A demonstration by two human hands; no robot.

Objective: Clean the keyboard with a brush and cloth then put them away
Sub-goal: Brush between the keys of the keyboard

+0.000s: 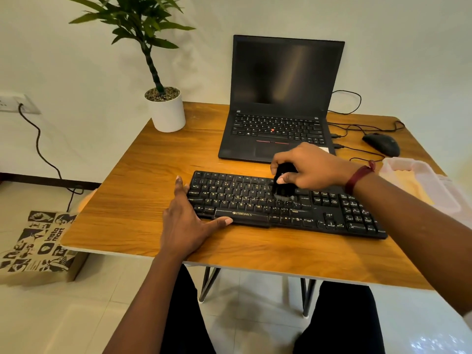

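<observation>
Dark-trousered knees (339,318) sit under the wooden table (143,200). At its right edge a translucent plastic box (434,175) holds a pale yellow mass (411,187), perhaps fabric, too blurred to tell. A white pot (168,113) at the back left holds pebbles and a green plant (138,19). The left hand (184,221) lies flat, fingers straight, against the left end of the keyboard (242,198), which lies at the table's middle. The right hand (309,167) grips a black brush (283,186), bristles on the middle keys.
</observation>
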